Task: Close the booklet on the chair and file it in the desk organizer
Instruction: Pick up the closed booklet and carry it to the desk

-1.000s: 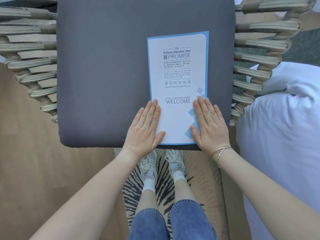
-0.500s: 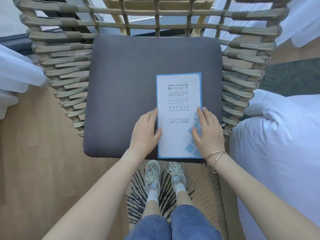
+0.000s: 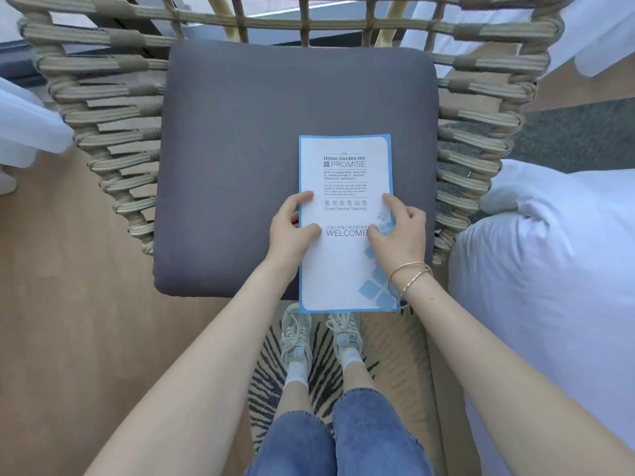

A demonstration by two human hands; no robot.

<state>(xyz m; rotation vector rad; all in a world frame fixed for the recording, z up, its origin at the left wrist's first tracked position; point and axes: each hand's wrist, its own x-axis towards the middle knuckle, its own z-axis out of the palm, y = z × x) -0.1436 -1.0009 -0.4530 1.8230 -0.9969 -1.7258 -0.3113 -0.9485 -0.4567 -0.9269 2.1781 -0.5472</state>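
The booklet [image 3: 345,180] is closed, white with a blue border and "WELCOME" on its cover. It sits over the front right part of the chair's grey cushion [image 3: 240,149], and its near end sticks out past the cushion's front edge. My left hand [image 3: 292,231] grips its left edge, thumb on the cover. My right hand [image 3: 400,235] grips its right edge, thumb on the cover, with bracelets at the wrist. No desk organizer is in view.
The chair's woven rope frame [image 3: 113,132] rises on the left, back and right of the cushion. A white bed [image 3: 549,269] lies close on the right. A white curtain [image 3: 27,128] hangs at the left. My feet stand on a zebra-patterned rug [image 3: 319,376] on a wooden floor.
My hands went from lying flat on the cover to gripping the booklet's two side edges. The booklet has slid toward me and overhangs the cushion's front. My head has pulled back.
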